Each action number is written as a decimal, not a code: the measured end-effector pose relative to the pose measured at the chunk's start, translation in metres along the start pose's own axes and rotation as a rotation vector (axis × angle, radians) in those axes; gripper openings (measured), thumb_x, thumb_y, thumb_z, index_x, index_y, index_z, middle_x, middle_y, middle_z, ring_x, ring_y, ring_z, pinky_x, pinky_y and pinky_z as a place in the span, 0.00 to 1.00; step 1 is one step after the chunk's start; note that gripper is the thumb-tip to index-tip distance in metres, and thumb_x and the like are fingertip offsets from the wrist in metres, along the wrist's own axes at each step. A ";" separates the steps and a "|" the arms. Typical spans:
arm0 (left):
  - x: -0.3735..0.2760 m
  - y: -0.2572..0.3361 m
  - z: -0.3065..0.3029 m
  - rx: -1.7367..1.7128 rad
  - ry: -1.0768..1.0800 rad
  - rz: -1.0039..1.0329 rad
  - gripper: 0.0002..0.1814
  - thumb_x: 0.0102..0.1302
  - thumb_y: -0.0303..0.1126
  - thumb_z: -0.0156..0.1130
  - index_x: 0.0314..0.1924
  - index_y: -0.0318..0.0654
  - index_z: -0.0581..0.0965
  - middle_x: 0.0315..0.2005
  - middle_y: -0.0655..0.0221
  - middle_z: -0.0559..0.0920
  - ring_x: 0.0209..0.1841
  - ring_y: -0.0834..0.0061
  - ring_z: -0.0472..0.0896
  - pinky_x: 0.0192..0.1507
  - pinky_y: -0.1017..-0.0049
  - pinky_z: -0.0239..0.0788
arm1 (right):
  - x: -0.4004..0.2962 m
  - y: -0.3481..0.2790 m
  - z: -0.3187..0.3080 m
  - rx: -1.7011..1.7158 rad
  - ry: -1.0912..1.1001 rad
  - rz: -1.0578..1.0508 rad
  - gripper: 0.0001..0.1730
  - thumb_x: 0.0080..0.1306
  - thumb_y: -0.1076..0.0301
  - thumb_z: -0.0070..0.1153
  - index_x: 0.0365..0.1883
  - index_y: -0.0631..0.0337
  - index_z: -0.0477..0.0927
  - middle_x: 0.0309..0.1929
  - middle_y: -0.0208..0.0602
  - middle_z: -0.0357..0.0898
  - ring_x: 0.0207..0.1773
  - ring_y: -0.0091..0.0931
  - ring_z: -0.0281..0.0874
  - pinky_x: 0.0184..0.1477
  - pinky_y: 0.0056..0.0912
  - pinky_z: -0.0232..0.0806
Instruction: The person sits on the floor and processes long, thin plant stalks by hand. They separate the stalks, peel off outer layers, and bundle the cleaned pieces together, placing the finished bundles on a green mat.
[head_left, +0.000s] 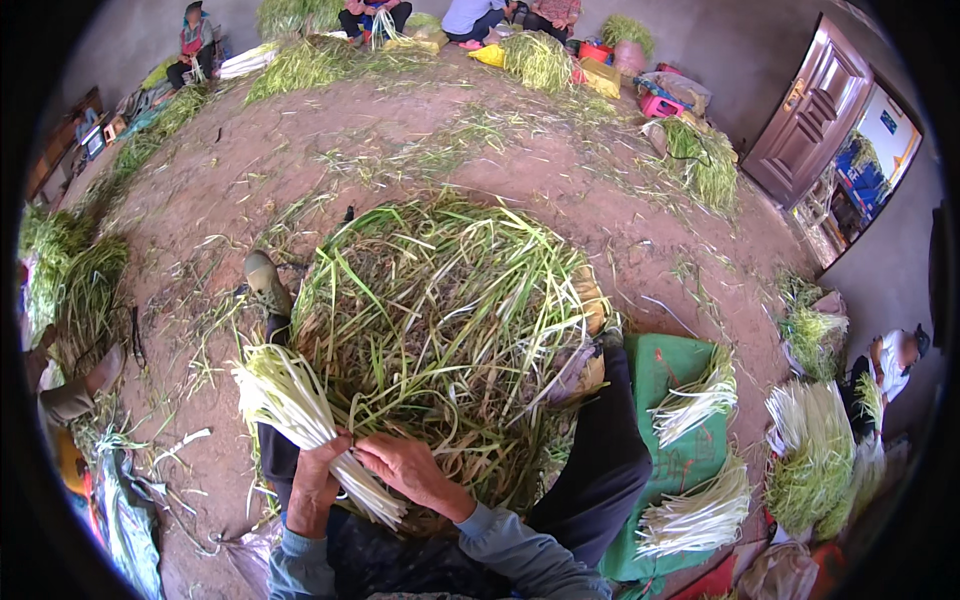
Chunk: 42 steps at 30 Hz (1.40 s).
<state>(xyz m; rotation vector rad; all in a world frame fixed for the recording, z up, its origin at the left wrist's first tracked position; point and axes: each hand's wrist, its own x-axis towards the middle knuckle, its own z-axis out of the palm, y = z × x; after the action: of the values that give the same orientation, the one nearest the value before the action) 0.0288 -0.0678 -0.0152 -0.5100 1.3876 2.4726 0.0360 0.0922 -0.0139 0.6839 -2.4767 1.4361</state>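
Note:
My left hand (321, 465) is closed around a bundle of pale, blanched stalks, likely garlic chives (289, 397), slanting across my lap. Its yellowish, leafy end spreads to the upper left, while the white ends point to the lower right. Against the bundle's right side, my right hand (409, 466) has its fingers drawn together, close to the left fingertips. Something small and dark shows between the two hands; what it is, and whether the right fingers grip it, is too small to tell. Between my legs lies a large heap of green and dried leaves (442, 322).
On my right, a green woven sack (637, 450) carries two bunches of white stalks (697, 506). A larger pile of stalks (810, 457) lies beyond, near a seated person (892, 367). Several people sit along the far wall. A brown door (810, 112) stands ajar.

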 end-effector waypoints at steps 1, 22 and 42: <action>-0.001 -0.001 0.001 -0.007 0.008 -0.006 0.12 0.49 0.22 0.62 0.36 0.33 0.75 0.27 0.68 0.77 0.29 0.74 0.76 0.33 0.75 0.71 | -0.001 0.000 0.000 0.037 0.054 0.013 0.09 0.59 0.69 0.56 0.37 0.62 0.75 0.29 0.38 0.76 0.25 0.34 0.74 0.25 0.34 0.66; 0.003 0.010 0.004 -0.043 -0.046 0.044 0.13 0.49 0.26 0.63 0.36 0.33 0.74 0.29 0.63 0.79 0.30 0.71 0.77 0.36 0.72 0.72 | -0.019 0.040 -0.004 0.367 0.074 0.402 0.04 0.64 0.73 0.51 0.34 0.64 0.75 0.27 0.34 0.78 0.24 0.20 0.75 0.23 0.19 0.69; 0.015 0.053 -0.025 -0.560 -0.294 0.199 0.07 0.63 0.32 0.54 0.40 0.43 0.68 0.23 0.76 0.64 0.26 0.80 0.63 0.35 0.70 0.64 | -0.004 -0.004 -0.003 0.739 -0.065 0.313 0.12 0.63 0.69 0.52 0.44 0.61 0.72 0.31 0.38 0.77 0.28 0.24 0.76 0.22 0.24 0.67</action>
<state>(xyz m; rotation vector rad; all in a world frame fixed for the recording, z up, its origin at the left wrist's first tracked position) -0.0009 -0.1156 0.0077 -0.0978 0.6540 2.9474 0.0417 0.0943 -0.0109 0.4547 -2.1184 2.5251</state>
